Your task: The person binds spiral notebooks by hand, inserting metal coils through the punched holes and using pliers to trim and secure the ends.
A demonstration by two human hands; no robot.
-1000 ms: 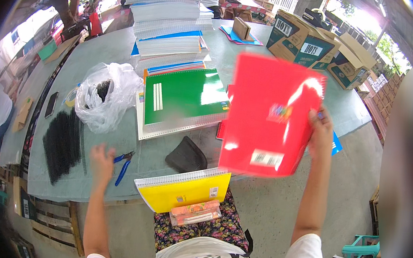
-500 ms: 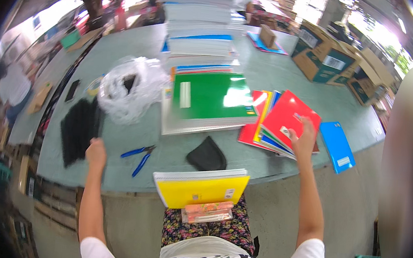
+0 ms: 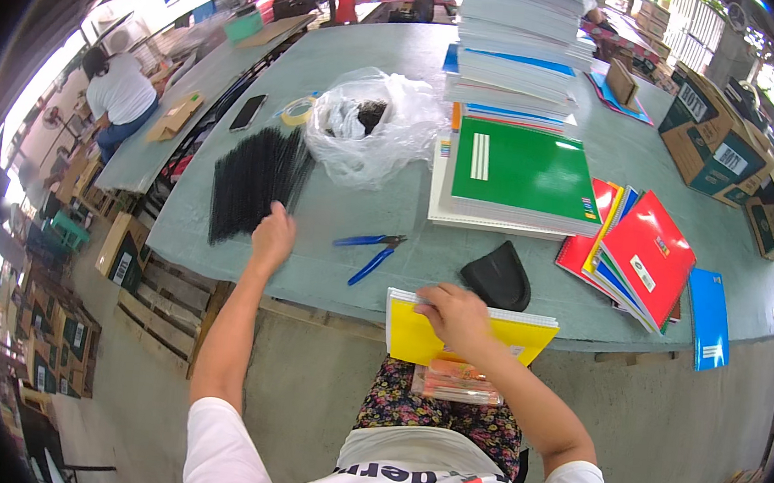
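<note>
My left hand (image 3: 273,239) is closed at the lower right edge of a bundle of thin black binding coils (image 3: 249,183); whether a strand is between its fingertips is hidden. A yellow notebook (image 3: 415,341) leans upright between my lap and the table edge, its white page edges uppermost. My right hand (image 3: 459,317) is over this notebook, fingers bent and closed at its top edge. Below the notebook, an orange-patterned clear pouch (image 3: 458,381) lies on my lap. Blue-handled pliers (image 3: 372,254) and a black curved pad (image 3: 499,276) rest on the table between and beyond my hands.
Behind the pad, a green notebook (image 3: 527,171) tops a pile before a tall paper stack (image 3: 516,32). Red notebooks (image 3: 648,255) and a blue notebook (image 3: 709,316) lie right. A plastic bag (image 3: 387,140), tape roll (image 3: 299,110) and phone (image 3: 247,112) stand left; cartons (image 3: 718,142) far right.
My right hand has left the red notebooks and come to the yellow notebook's top edge. My left hand stays by the black coils, a little farther up their edge. The view has turned left.
</note>
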